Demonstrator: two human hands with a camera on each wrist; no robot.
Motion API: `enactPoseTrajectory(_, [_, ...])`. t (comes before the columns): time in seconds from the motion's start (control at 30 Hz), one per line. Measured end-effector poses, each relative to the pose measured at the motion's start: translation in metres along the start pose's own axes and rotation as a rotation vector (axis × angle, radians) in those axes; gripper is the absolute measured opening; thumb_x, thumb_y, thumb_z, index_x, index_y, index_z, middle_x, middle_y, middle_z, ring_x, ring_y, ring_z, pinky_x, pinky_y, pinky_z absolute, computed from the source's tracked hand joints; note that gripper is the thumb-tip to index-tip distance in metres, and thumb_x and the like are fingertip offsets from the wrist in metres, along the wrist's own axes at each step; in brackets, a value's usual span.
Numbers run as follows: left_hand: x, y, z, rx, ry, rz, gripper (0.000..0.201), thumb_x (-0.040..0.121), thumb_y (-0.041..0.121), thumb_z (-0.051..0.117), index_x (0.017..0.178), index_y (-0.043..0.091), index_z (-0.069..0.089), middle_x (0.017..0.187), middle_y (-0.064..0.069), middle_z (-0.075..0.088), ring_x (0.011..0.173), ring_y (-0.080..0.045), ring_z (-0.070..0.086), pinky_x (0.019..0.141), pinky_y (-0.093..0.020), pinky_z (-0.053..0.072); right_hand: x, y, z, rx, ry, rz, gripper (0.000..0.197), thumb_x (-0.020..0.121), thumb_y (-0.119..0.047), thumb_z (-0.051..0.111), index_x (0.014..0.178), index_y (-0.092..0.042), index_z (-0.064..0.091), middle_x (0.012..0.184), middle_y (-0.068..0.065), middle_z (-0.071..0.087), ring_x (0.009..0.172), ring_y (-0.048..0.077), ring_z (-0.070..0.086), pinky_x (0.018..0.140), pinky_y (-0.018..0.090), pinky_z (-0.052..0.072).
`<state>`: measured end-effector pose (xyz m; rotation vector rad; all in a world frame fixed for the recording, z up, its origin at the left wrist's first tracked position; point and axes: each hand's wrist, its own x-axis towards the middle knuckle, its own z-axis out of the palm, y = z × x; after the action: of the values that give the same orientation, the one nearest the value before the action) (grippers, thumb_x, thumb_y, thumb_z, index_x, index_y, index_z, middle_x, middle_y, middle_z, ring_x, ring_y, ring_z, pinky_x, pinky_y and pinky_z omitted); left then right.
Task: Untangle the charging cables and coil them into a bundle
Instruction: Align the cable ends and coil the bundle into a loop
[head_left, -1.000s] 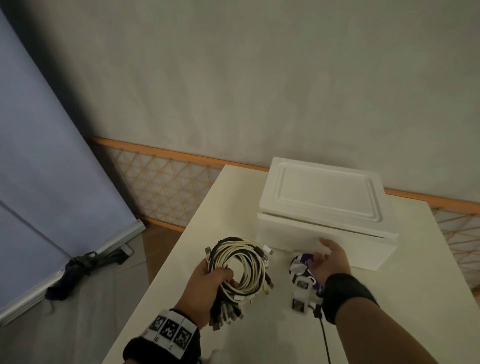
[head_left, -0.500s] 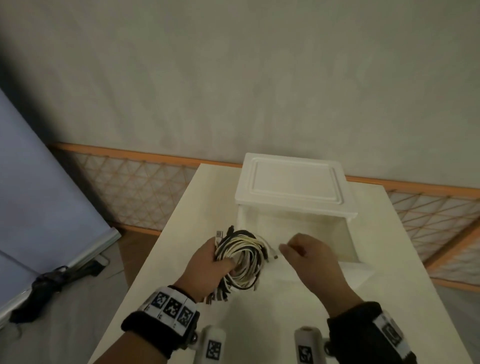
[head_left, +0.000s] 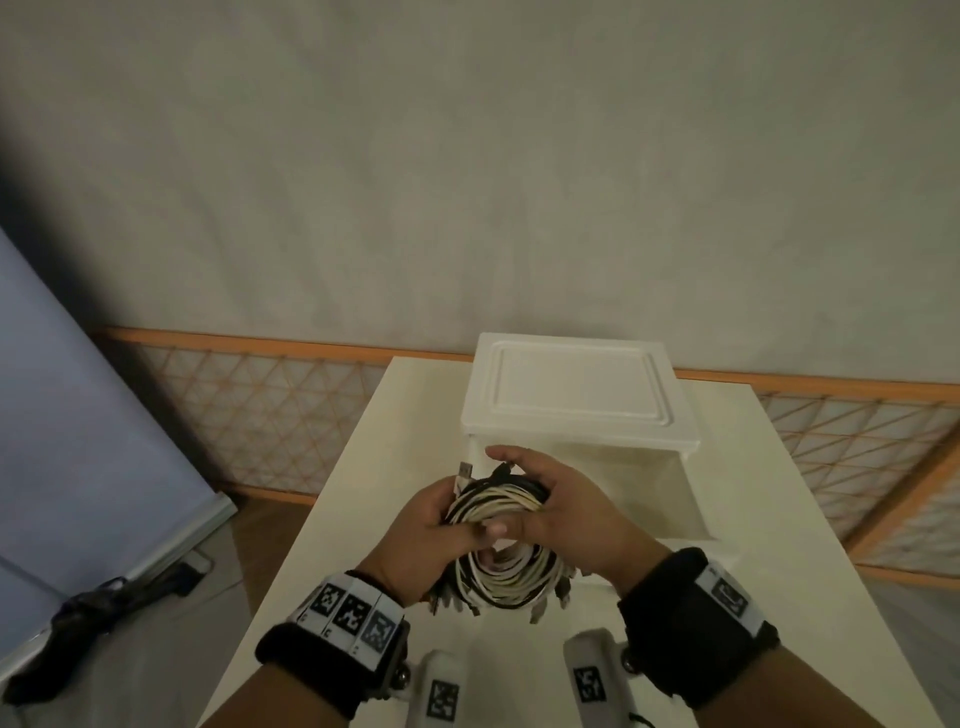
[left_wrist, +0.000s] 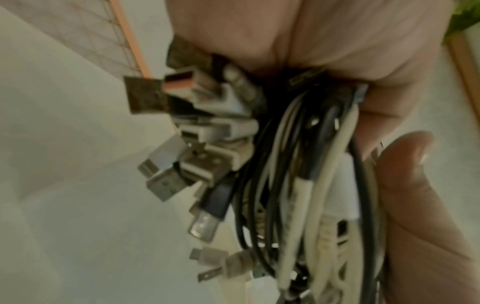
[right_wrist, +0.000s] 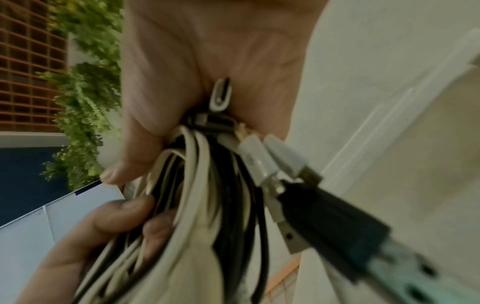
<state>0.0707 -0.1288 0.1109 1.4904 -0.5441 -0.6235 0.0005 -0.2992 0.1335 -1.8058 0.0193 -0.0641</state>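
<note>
Head view: both hands, left (head_left: 415, 525) and right (head_left: 566, 514), grip the cable coil (head_left: 501, 571) (black and white). It hangs above the table (head_left: 779, 597).

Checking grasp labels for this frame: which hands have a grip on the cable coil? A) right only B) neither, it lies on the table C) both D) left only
C: in the head view the left hand and the right hand both curl round the cable coil, which is held up over the table; each wrist view shows cables in its palm.
</note>
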Motion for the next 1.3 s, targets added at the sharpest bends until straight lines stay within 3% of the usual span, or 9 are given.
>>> enactPoseTrajectory(0.17, [0.027,0.008,0.011,-0.171,0.001,-0.062,0.049,0.075,0.001,0.073,0.116,0.01,0.048,0.084,-0.016,0.068,0.07,-0.03,0.065,0.066,-0.037,0.057,0.019,-0.015,-0.024,-0.142,0.003,0.022,0.041,0.074,-0.029,0.079,0.108,-0.023,0.058,0.088,0.003,0.071,0.067,0.023,0.068,0.069,0.036,0.058])
enactPoseTrajectory(0.23, [0.045,0.013,0.014,-0.095,0.022,-0.05,0.044,0.082,0.005,0.07,0.116,0.015,0.042,0.083,-0.01,0.07,0.071,-0.027,0.067,0.066,-0.036,0.057,0.034,-0.017,-0.039,-0.241,0.024,0.038,0.039,0.075,-0.034,0.078,0.106,-0.021,0.058,0.086,0.002,0.071,0.064,0.021,0.067,0.068,0.035,0.057])
enactPoseTrajectory(0.4, [0.086,-0.005,0.01,0.245,0.053,0.006,0.027,0.085,0.032,0.07,0.106,0.021,0.056,0.101,-0.003,0.069,0.091,-0.016,0.067,0.084,-0.032,0.054,0.068,-0.003,-0.066,-0.417,-0.007,0.089,0.038,0.075,-0.038,0.076,0.105,-0.023,0.058,0.088,0.001,0.07,0.064,0.015,0.066,0.066,0.031,0.057])
enactPoseTrajectory(0.57, [0.106,-0.034,0.016,0.486,0.026,0.067,0.032,0.094,0.042,0.05,0.12,0.027,0.04,0.109,0.008,0.062,0.096,0.0,0.06,0.078,-0.009,0.044,0.092,0.012,-0.076,-0.735,-0.116,0.071,0.044,0.077,-0.043,0.071,0.114,-0.029,0.05,0.102,-0.004,0.065,0.085,0.012,0.061,0.076,0.026,0.051])
enactPoseTrajectory(0.77, [0.095,-0.063,0.006,0.847,-0.031,-0.026,0.044,0.089,0.045,0.055,0.123,0.018,0.043,0.121,0.001,0.055,0.109,-0.018,0.056,0.095,-0.035,0.045,0.103,0.041,-0.069,-1.053,-0.452,0.045,0.047,0.085,-0.044,0.061,0.122,-0.021,0.045,0.112,0.004,0.061,0.096,0.023,0.057,0.083,0.035,0.047])
enactPoseTrajectory(0.9, [0.047,-0.094,0.003,1.217,-0.008,0.093,0.07,0.084,0.06,0.037,0.141,0.019,0.032,0.147,0.003,0.038,0.144,-0.019,0.02,0.114,-0.04,0.025,0.12,0.044,-0.065,-1.054,-0.659,0.145,0.05,0.083,-0.048,0.064,0.122,-0.021,0.046,0.111,0.003,0.059,0.095,0.021,0.055,0.08,0.034,0.048])
enactPoseTrajectory(1.07, [0.037,-0.122,0.003,1.342,-0.069,0.229,0.073,0.059,0.074,0.049,0.116,0.029,0.05,0.131,0.008,0.059,0.148,-0.013,0.0,0.098,-0.037,0.027,0.152,0.058,-0.056,-0.857,-0.695,0.242,0.049,0.074,-0.054,0.071,0.11,-0.024,0.056,0.106,0.0,0.062,0.093,0.022,0.062,0.085,0.041,0.053])
enactPoseTrajectory(1.2, [0.039,-0.119,0.002,1.287,-0.042,0.283,0.038,0.087,0.067,0.03,0.104,0.038,0.049,0.121,0.015,0.065,0.131,-0.012,0.041,0.104,-0.032,0.016,0.165,0.091,-0.044,-0.967,-0.691,0.305,0.055,0.079,-0.06,0.062,0.115,-0.019,0.054,0.11,0.004,0.063,0.096,0.024,0.059,0.087,0.041,0.051])
enactPoseTrajectory(1.3, [0.041,-0.123,0.007,1.259,0.053,0.341,0.033,0.1,0.041,0.014,0.099,0.038,0.047,0.113,0.016,0.069,0.102,-0.01,0.067,0.099,-0.035,0.029,0.17,0.119,-0.049,-1.04,-0.714,0.448,0.06,0.085,-0.062,0.051,0.118,-0.012,0.054,0.117,0.009,0.061,0.1,0.028,0.059,0.091,0.043,0.05])
